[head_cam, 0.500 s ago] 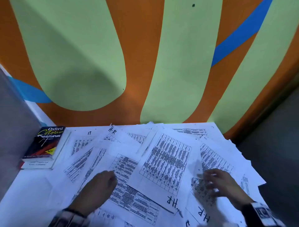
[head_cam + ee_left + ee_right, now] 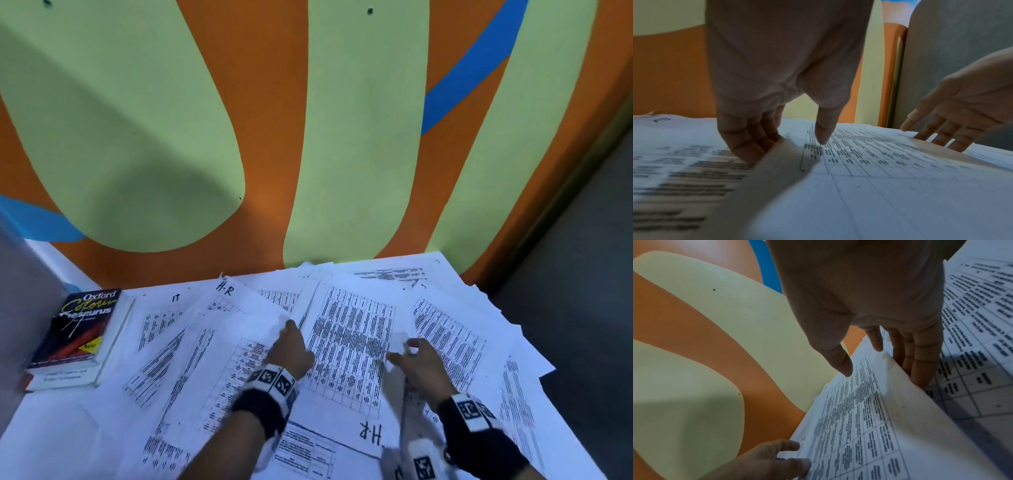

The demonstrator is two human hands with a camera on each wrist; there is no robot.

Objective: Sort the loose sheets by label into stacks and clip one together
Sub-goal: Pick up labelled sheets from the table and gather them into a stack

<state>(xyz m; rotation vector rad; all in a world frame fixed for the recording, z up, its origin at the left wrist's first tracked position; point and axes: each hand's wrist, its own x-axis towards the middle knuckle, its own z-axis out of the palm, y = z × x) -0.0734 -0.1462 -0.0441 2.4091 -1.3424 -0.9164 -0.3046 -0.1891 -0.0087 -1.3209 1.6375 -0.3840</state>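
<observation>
Among the loose sheets (image 2: 178,359), you're holding the HR sheet (image 2: 349,346) by both edges: left hand (image 2: 291,349) pinching, fingers (image 2: 748,138) tucked under, thumb on top; right hand (image 2: 419,363) supporting with straight fingers (image 2: 920,366) beneath, probably freeing it for its stack.

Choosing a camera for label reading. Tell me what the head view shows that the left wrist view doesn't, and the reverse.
Head only: the thesaurus, the readable IT label, and the HR label on the middle sheet. Left wrist only: left fingers tucked under that sheet's raised edge, thumb on top. Both: left hand and right hand at that sheet's sides.
</observation>
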